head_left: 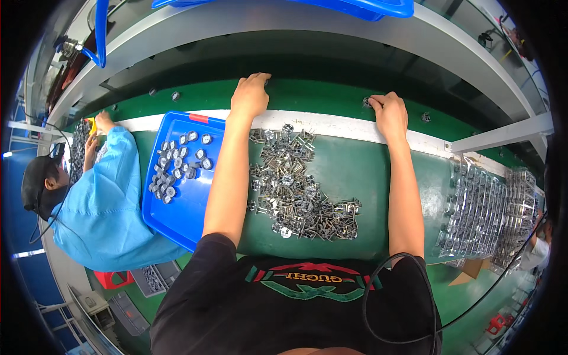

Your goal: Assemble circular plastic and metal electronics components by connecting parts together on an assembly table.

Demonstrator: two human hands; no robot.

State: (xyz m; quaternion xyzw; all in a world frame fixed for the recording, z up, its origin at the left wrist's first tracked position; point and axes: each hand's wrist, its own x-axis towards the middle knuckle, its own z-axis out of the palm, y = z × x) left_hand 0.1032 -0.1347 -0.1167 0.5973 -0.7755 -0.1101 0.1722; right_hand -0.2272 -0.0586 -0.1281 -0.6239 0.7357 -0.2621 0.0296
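Both of my arms reach forward over the green work table to the green belt behind the white rail. My left hand (250, 97) is at the belt with its fingers curled together; what they hold, if anything, is mostly hidden. Farther right, my right hand (390, 112) pinches a small round part (367, 102) at the belt, between thumb and fingers. Between my forearms lies a heap of small metal parts with pins (290, 177). Beside my left forearm a blue tray (171, 216) holds several grey round parts (177, 161).
More round parts (426, 117) sit spaced along the belt (319, 97). Stacked clear plastic trays of parts (476, 207) stand at the right. A co-worker in a blue top (103, 201) works at the left. A metal shelf beam (284, 21) crosses above; a cable hangs by my right arm.
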